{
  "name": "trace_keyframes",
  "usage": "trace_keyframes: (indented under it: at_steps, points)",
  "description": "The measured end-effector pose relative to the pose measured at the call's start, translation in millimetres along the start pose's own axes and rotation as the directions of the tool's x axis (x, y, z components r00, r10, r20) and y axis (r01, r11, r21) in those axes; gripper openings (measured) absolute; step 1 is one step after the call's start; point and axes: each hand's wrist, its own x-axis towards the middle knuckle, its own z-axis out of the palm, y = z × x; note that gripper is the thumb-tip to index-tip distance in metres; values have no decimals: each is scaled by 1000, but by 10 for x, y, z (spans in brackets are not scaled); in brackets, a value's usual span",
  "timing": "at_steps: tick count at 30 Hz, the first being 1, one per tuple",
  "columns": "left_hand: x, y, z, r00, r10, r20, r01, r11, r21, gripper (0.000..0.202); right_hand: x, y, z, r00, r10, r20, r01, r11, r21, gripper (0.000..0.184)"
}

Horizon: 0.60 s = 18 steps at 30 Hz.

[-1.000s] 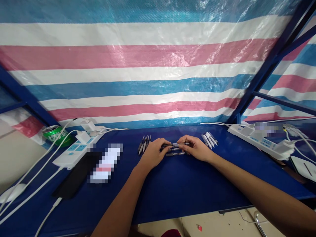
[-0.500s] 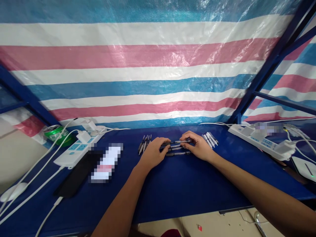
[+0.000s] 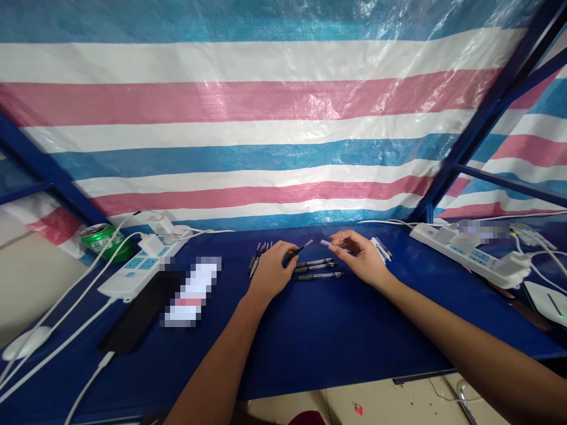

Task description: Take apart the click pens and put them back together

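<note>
While my left fingers pinch a dark pen part and my right fingers pinch a clear pen barrel, both just above three lying pens, light fingertip pressure keeps each piece steady.

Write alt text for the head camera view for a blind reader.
Over a blue tabletop, the left hand holds a black pen part and the right hand a clear pen barrel. Three pens lie between them, before a striped tarpaulin.

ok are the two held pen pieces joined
Apart: black pen piece in left hand, clear plastic barrel in right hand, gap between them.
</note>
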Motion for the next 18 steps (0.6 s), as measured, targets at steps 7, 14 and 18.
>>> trace_keyframes:
  at_steps: [7,14,18]
  points:
    - [17,-20,-46,987,-138,-76,136,990,-40,66,26,16,-24,1000,14,-28,-12,998,54,39]
    - [38,-200,-331,943,-256,-211,301,929,218,51,51,16,-85,1000,-3,-14,3,1000,-1,46]
    - [9,-316,-507,893,-397,-212,450,791,414,47,101,69,-195,999,-16,-46,10,990,-138,51]
